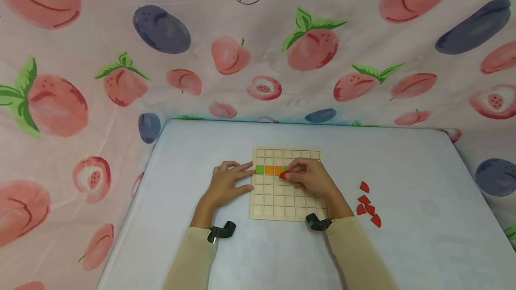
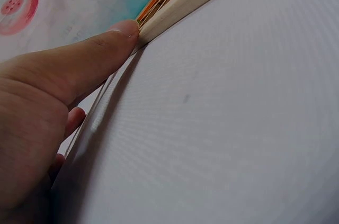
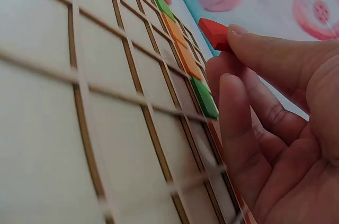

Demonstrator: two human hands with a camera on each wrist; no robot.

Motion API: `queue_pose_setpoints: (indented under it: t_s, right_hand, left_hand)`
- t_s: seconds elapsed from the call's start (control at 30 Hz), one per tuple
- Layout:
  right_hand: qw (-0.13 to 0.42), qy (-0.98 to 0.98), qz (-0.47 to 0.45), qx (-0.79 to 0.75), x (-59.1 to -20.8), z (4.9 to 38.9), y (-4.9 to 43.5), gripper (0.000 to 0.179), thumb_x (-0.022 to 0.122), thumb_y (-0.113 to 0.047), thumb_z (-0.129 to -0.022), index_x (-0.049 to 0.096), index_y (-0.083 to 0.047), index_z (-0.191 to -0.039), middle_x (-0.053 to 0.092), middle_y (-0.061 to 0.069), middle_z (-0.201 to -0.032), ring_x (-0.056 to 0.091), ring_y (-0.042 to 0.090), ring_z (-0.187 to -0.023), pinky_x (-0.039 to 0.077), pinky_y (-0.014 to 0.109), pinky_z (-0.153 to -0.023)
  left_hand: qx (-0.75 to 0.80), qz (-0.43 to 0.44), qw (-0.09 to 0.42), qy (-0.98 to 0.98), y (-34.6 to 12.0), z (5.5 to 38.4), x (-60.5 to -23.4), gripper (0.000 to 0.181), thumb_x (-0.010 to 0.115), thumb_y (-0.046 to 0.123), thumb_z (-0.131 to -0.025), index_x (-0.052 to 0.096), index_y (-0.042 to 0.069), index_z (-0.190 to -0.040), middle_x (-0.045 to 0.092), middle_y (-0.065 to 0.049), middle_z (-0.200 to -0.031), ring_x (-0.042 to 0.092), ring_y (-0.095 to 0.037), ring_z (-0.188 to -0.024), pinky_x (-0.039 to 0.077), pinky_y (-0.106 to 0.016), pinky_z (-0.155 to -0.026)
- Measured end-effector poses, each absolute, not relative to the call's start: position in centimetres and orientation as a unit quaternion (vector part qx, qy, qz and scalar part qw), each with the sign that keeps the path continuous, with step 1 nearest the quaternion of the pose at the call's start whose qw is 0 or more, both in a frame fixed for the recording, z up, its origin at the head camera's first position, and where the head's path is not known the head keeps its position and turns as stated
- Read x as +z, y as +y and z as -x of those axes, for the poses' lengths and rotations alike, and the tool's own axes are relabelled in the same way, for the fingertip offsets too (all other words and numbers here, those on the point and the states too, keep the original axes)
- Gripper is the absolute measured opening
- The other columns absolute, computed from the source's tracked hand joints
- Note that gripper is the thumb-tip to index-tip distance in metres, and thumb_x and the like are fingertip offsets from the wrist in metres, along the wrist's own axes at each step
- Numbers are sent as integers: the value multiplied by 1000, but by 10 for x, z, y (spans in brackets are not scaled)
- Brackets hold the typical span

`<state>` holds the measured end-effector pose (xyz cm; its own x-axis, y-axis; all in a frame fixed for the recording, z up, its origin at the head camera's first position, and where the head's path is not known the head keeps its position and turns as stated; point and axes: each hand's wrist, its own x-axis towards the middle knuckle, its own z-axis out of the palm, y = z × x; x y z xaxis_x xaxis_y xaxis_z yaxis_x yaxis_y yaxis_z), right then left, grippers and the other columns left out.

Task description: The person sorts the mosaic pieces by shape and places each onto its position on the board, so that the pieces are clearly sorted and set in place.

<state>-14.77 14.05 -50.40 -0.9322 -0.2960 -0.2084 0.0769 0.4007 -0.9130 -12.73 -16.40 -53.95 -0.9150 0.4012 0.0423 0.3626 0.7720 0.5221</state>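
Note:
A wooden grid board (image 1: 268, 200) lies on the table. One of its rows holds a green square tile (image 1: 260, 169), two orange tiles (image 1: 269, 170) and a second green tile (image 3: 204, 98), partly hidden by the right hand in the head view. My right hand (image 1: 312, 177) pinches a red quarter-circle piece (image 3: 214, 34) between thumb and fingers, raised over the board near the orange tiles. At the board's left edge my left hand (image 1: 226, 185) has its fingers spread, thumb and fingertips against the edge. In the left wrist view the thumb (image 2: 100, 54) presses the board's side.
Several red quarter-circle pieces (image 1: 364, 199) lie loose on the white table (image 1: 435, 182) to the right of the board. A fruit-print cloth (image 1: 258, 57) hangs behind the table and along its sides. Each wrist wears a small black camera (image 1: 318, 223).

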Motion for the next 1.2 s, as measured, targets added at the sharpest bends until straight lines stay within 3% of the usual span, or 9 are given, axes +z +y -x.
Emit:
queue_pose_setpoints:
  t_s: [0.57,0.83,1.2]
  right_hand:
    - [199,788,62,-579,-510,151,86,21,82,-18,-87,74,-7,-103,76,7,-87,66,18,-66,57,30,-62]
    - [172,815,57,-551,-517,151,75,9,82,-18,-87,77,-13,-93,74,0,-76,59,12,-52,50,25,-52]
    - [156,850,59,-499,-517,149,71,9,84,-24,-85,78,-18,-89,74,-4,-75,60,13,-50,50,27,-52]
  left_hand:
    - [271,-209,35,939,-164,128,-540,52,70,52,-93,62,36,-141,46,18,-157,40,-22,-137,30,-50,-106]
    - [271,-211,35,939,-164,128,-540,51,69,53,-93,62,36,-141,46,19,-157,40,-22,-136,31,-50,-105]
    - [267,-208,40,940,-164,128,-539,52,68,55,-93,61,37,-141,45,20,-158,40,-21,-137,31,-51,-106]
